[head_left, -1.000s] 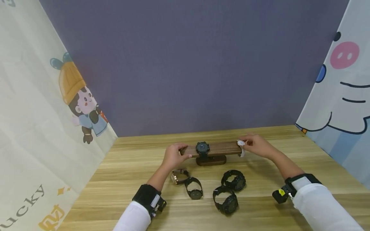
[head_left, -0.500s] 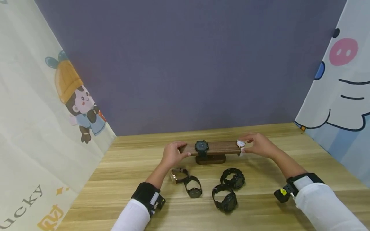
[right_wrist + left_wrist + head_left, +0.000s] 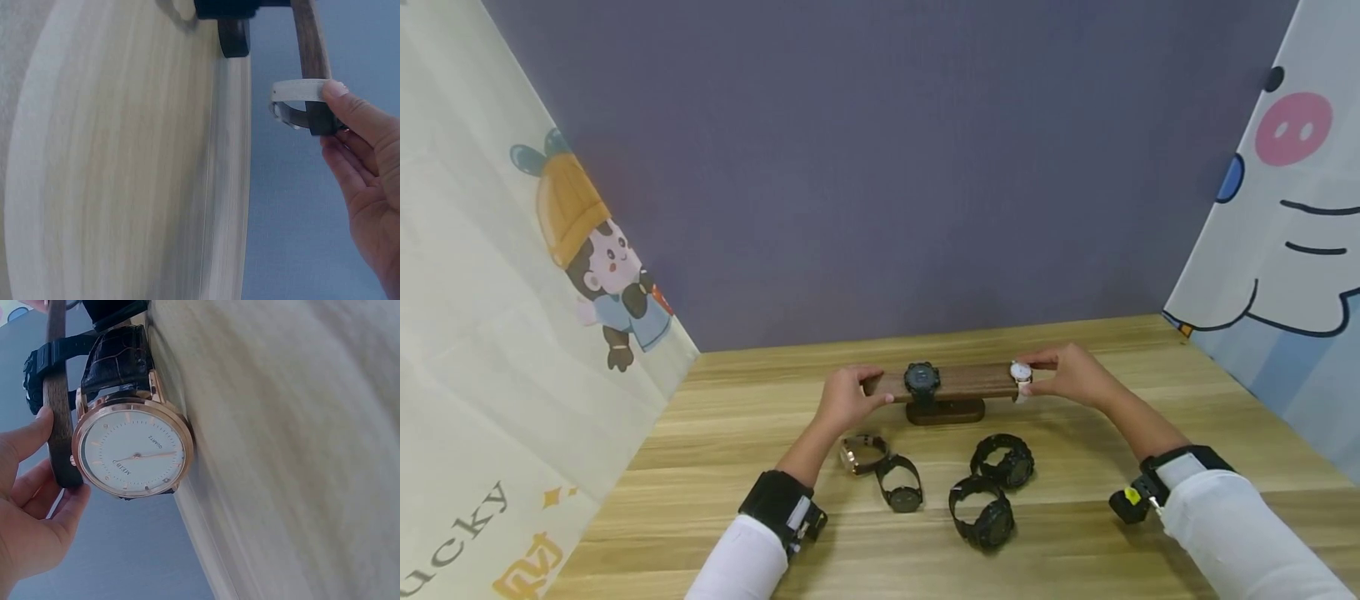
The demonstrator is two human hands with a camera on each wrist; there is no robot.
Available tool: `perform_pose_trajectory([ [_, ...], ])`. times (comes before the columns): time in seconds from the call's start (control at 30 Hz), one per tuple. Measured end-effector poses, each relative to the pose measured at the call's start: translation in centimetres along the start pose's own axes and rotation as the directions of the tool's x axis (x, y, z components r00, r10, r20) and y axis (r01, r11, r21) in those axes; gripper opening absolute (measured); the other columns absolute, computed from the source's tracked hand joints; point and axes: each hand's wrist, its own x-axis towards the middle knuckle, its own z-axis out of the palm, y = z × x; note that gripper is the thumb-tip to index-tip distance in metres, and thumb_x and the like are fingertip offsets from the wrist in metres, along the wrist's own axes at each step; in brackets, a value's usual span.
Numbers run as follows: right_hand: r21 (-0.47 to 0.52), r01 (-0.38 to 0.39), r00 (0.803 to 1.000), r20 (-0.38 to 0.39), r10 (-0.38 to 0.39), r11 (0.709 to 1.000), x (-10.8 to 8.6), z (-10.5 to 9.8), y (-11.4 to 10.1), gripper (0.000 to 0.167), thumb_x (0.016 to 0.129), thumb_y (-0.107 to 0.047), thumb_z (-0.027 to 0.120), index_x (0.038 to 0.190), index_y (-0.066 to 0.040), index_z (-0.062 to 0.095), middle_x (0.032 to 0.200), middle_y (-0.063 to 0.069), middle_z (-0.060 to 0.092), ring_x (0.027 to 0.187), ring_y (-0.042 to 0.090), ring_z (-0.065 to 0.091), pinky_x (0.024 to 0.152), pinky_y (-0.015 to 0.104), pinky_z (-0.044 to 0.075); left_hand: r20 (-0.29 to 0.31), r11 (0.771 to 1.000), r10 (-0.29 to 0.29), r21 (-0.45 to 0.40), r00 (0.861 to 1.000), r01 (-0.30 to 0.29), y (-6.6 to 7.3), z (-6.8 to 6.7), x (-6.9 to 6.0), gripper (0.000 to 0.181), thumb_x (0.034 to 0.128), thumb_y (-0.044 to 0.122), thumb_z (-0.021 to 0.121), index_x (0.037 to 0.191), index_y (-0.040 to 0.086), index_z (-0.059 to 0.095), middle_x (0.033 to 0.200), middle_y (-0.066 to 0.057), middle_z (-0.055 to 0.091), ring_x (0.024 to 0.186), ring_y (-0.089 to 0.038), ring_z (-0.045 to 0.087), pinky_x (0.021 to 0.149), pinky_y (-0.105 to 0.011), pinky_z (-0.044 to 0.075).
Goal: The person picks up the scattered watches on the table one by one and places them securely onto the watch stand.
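Two watches up on the wooden stand [image 3: 973,382], a hand at each end!

Here's the left hand [image 3: 847,402], clasping the stand's left end between thumb and fingers, and the right hand [image 3: 1072,380] pinching the white-strapped watch [image 3: 1021,372], looped around the bar's right end! Left of centre sits a chunky black watch [image 3: 922,379]. Down in front, on the table [image 3: 700,467]: a rose-gold watch [image 3: 134,453] beside a slim black watch [image 3: 904,500], then two bulky black watches [image 3: 995,527].

The head camera looks forward and down over the wooden table [image 3: 722,450]; the wrist cameras, tipped sideways, face the backdrop [image 3: 880,183] from nearer, all sharing the wooden watch stand [image 3: 973,382].
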Motion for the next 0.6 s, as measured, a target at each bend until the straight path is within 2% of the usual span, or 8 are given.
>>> perform_pose_trajectory([
  [0.03, 0.001, 0.000, 1.000, 0.000, 0.000, 1.000, 0.1, 0.1, -0.1, 0.050, 0.078, -0.021, 0.084, 0.122, -0.004, 0.069, 0.120, 0.023, 0.065, 0.106, 0.040, 0.063, 0.076, 0.046, 0.055, 0.000, 1.000, -0.005, -0.001, 1.000, 0.005, 0.0, 0.0, 0.0, 0.046, 0.0804, 0.022, 0.082, 0.120, 0.003, 0.069, 0.120, -0.013, 0.067, 0.109, -0.030, 0.062, 0.087, -0.041, 0.054],
  [0.27, -0.035, 0.043, 0.999, -0.001, -0.043, 0.998, 1.0, 1.0, -1.1, 0.050, 0.077, -0.020, 0.084, 0.122, -0.003, 0.068, 0.122, 0.022, 0.064, 0.114, 0.045, 0.057, 0.091, 0.057, 0.049, -0.003, 1.000, 0.010, 0.010, 1.000, -0.010, 0.1, 0.1, 0.1, 0.046, 0.0807, 0.024, 0.082, 0.120, 0.002, 0.069, 0.120, -0.014, 0.066, 0.111, -0.031, 0.061, 0.090, -0.042, 0.053],
  [0.43, -0.123, 0.098, 0.995, 0.002, -0.099, 0.988, 1.8, 1.4, -1.9, 0.048, 0.075, -0.019, 0.086, 0.117, -0.001, 0.069, 0.117, 0.019, 0.067, 0.109, 0.041, 0.059, 0.090, 0.055, 0.050, -0.006, 1.000, 0.007, 0.000, 1.000, -0.007, 0.0, 0.2, 0.1, 0.046, 0.0806, 0.023, 0.082, 0.120, 0.002, 0.069, 0.119, -0.014, 0.067, 0.112, -0.031, 0.061, 0.091, -0.042, 0.053],
  [0.6, -0.167, 0.108, 0.994, 0.034, -0.104, 0.980, 2.5, 1.6, -2.5, 0.046, 0.074, -0.021, 0.086, 0.112, -0.001, 0.070, 0.110, 0.016, 0.068, 0.099, 0.035, 0.063, 0.081, 0.050, 0.053, -0.002, 1.000, -0.001, -0.008, 1.000, 0.001, -0.2, 0.2, 0.1, 0.046, 0.0813, 0.022, 0.081, 0.120, 0.002, 0.069, 0.120, -0.013, 0.066, 0.112, -0.030, 0.061, 0.091, -0.042, 0.053],
])
